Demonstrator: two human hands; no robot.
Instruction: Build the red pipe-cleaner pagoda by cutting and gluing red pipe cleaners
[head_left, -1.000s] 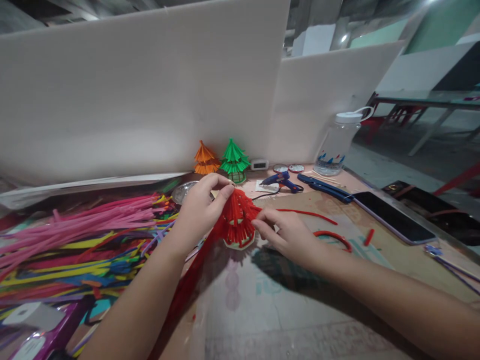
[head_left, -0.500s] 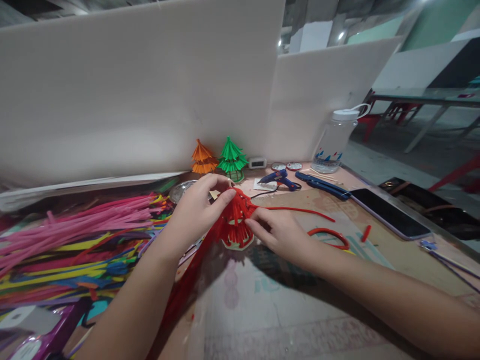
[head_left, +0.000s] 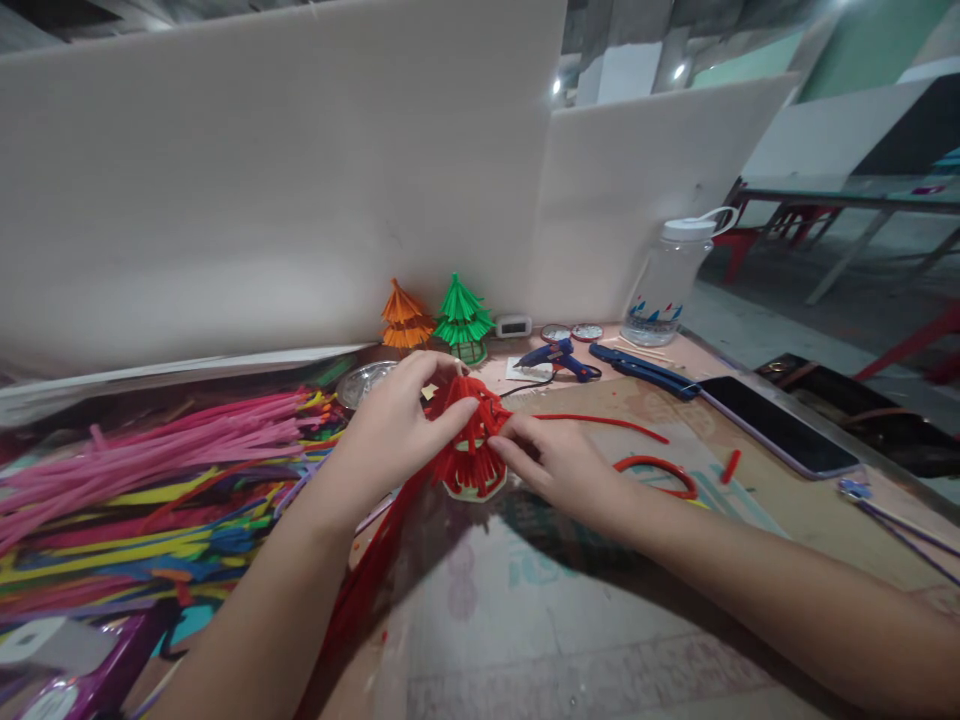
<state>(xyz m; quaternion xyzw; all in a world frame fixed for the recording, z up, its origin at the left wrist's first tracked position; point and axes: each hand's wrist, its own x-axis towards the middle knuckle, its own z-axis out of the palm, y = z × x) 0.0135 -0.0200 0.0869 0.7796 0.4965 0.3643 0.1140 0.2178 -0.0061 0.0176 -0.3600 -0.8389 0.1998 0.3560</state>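
A small red tiered tower of pipe cleaners (head_left: 480, 466) stands on the work board between my hands, on a pale base. Curled around its upper left side is my left hand (head_left: 409, 420), thumb laid across the front; its far fingertips are partly hidden. My right hand (head_left: 553, 452) pinches at the tower's right side, where a red pipe cleaner (head_left: 607, 421) trails off to the right. Behind are two similar finished-looking towers, an orange one (head_left: 406, 318) and a green one (head_left: 463, 315).
Bundles of coloured pipe cleaners (head_left: 172, 440) cover the left side. A glue gun (head_left: 559, 358), a blue cutter (head_left: 646, 372), a phone (head_left: 776, 425) and a water bottle (head_left: 662, 285) lie or stand behind and right. A white partition (head_left: 277, 190) closes off the back.
My left thumb has shifted slightly right and down across the front of the red tower. My right hand keeps its pinch in nearly the same place.
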